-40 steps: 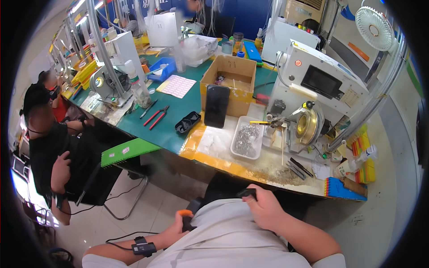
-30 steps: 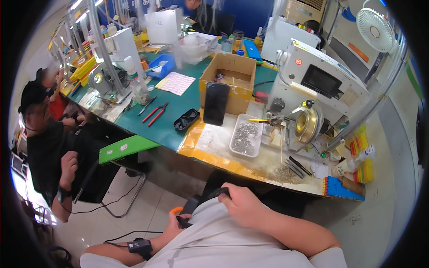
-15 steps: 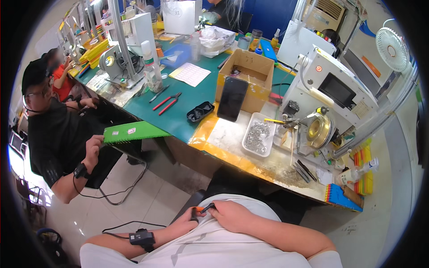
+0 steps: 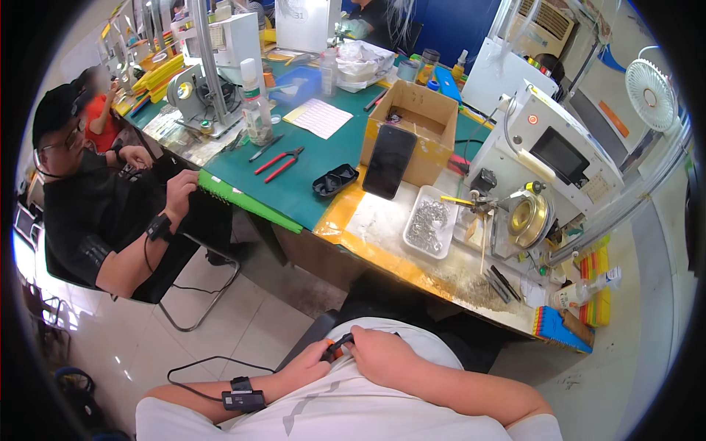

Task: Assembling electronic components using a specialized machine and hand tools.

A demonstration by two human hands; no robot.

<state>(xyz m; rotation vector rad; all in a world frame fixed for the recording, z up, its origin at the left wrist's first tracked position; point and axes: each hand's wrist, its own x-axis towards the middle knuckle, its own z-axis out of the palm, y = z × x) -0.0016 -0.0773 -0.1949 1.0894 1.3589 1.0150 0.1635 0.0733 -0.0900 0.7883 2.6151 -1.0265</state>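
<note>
Both my hands are in front of my white shirt, apart from the bench. My left hand (image 4: 307,361) is closed on a small black-and-orange object (image 4: 337,347), whose kind I cannot make out. From the other side my right hand (image 4: 380,356) pinches the black end of it. A black device (image 4: 243,397) with a cable is strapped to my left wrist. At the bench's left edge a co-worker's hand (image 4: 180,192) holds a long green toothed strip (image 4: 246,203).
On the bench are red-handled pliers (image 4: 279,165), a black tray (image 4: 334,181), a phone (image 4: 389,162) leaning on a cardboard box (image 4: 426,117), and a white tray (image 4: 440,250) of small metal parts. A white machine (image 4: 540,140) stands right. The co-worker (image 4: 88,198) sits left.
The co-worker's hand has moved up and right, bringing the green strip against the bench edge. My hands stay at my waist; my left wrist has turned slightly, and the black-and-orange object has shifted.
</note>
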